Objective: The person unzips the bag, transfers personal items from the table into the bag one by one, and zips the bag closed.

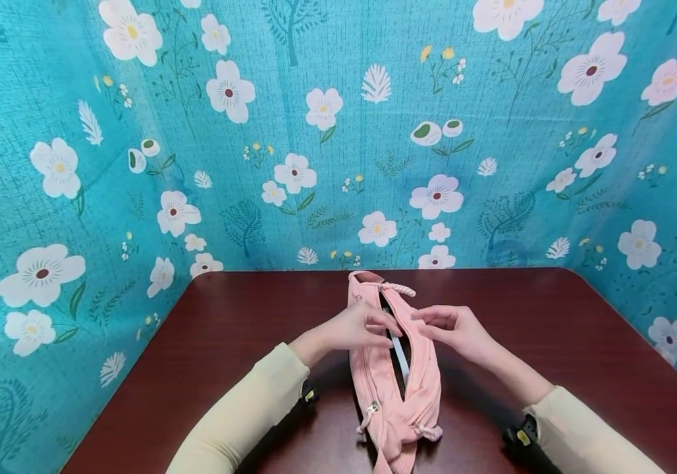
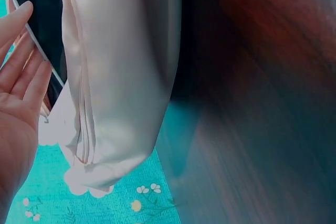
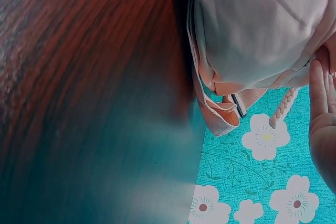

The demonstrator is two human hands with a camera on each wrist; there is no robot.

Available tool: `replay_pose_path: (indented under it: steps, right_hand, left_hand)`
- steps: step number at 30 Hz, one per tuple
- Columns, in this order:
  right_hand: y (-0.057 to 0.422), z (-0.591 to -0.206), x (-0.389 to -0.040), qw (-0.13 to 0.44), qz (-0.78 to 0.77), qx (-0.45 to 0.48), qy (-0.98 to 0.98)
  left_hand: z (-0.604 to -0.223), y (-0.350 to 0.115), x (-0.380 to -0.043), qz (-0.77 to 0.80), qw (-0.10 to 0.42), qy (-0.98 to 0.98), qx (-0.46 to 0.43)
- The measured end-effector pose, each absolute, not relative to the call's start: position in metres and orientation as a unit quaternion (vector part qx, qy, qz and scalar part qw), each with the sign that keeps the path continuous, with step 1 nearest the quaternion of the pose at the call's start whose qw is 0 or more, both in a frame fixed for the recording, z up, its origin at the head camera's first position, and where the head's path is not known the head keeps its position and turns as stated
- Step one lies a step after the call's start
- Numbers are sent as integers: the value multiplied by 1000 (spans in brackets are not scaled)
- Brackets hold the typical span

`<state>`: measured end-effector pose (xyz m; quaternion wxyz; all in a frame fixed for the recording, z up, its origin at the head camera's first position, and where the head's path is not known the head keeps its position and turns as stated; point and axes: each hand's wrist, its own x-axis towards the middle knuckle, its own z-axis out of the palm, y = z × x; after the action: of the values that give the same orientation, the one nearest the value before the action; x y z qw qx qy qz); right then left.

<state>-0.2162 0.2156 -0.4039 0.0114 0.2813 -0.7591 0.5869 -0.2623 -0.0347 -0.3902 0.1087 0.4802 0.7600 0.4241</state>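
A pink zippered bag (image 1: 368,368) stands lengthwise on the table, its long top opening spread apart. Inside shows a dark interior and a flat thing with a straight white edge (image 1: 400,359). My left hand (image 1: 359,326) reaches over the opening from the left; thumb and fingers pinch the white-edged thing. In the left wrist view that thin edge (image 2: 56,77) runs between the thumb and fingers of the hand (image 2: 16,108). My right hand (image 1: 463,331) pinches the right rim of the opening. The right wrist view shows its fingers (image 3: 318,90) against the fabric.
Braided cord pulls (image 1: 430,432) hang from the bag's zips, and a strap (image 1: 398,459) trails toward the near edge. The dark red-brown table (image 1: 243,316) extends on both sides. Behind it hangs a teal flowered cloth (image 1: 338,164).
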Motion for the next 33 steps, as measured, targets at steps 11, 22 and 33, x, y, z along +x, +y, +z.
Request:
replay_pose_path:
  steps: [11,22,33]
  right_hand:
    - [216,-406,-215,8,592,283,-754]
    - [216,-406,-218,4,593,290,-751]
    - [217,-406,-218,12,583,287,-760]
  left_hand:
    - [-399,-29,-263,456,25,756,469]
    - [-401,-21,-265,469,-5,759,451]
    - [-390,-33,-267,472,47,773,421]
